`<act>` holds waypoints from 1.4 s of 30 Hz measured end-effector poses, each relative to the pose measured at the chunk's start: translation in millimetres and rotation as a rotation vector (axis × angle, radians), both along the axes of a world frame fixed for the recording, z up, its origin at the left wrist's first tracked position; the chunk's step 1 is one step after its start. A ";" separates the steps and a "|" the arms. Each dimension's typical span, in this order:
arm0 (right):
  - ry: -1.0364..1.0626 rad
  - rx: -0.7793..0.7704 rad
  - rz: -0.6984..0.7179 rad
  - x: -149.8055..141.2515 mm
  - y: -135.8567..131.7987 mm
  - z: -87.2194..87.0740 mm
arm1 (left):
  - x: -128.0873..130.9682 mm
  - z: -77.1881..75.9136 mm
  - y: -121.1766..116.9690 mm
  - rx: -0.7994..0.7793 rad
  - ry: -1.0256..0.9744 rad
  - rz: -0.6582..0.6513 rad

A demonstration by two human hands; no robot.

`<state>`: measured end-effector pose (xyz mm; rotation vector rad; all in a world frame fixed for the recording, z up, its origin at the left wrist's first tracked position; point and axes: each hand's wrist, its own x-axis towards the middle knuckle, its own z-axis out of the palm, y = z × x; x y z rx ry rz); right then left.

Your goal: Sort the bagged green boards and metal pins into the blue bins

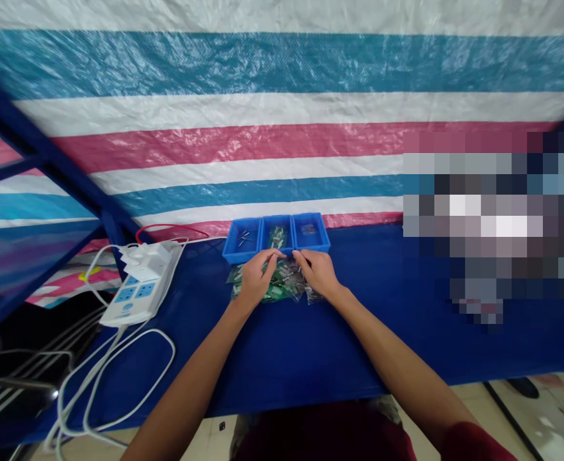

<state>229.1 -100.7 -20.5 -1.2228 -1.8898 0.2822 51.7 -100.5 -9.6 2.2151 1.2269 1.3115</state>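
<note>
My left hand (257, 276) is closed in a pinch just in front of the middle blue bin (265, 238); what its fingertips hold is too small to make out. Close by on the right, my right hand (318, 272) is pinched too, its fingertips at the front edge of the right blue bin (319, 240). Beneath and between both hands lies a pile of small clear and green plastic bags (276, 291) with small parts in them. Thin metal pieces (245, 237) lie in the left blue bin (232, 243). Small bags (278, 237) fill the middle one, and a little clear bag (307, 228) sits in the right.
A white power strip (132, 298) with plugged-in adapters stands on the left of the blue table (291, 358). Its white cables (166, 365) loop toward the front edge. Behind the table hangs a striped plastic sheet (262, 147). A blurred-out area covers the right side.
</note>
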 end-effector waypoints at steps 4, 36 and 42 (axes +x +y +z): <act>0.016 0.023 0.008 0.7 0.1 -2.0 | 0.2 -2.6 3.0 0.127 0.102 -0.026; 0.110 0.087 0.125 -2.6 1.2 -7.3 | -1.6 -7.5 1.9 0.066 -0.028 -0.084; 0.128 0.126 0.127 -0.7 -1.6 -4.7 | -2.3 -9.5 4.8 0.181 0.052 0.025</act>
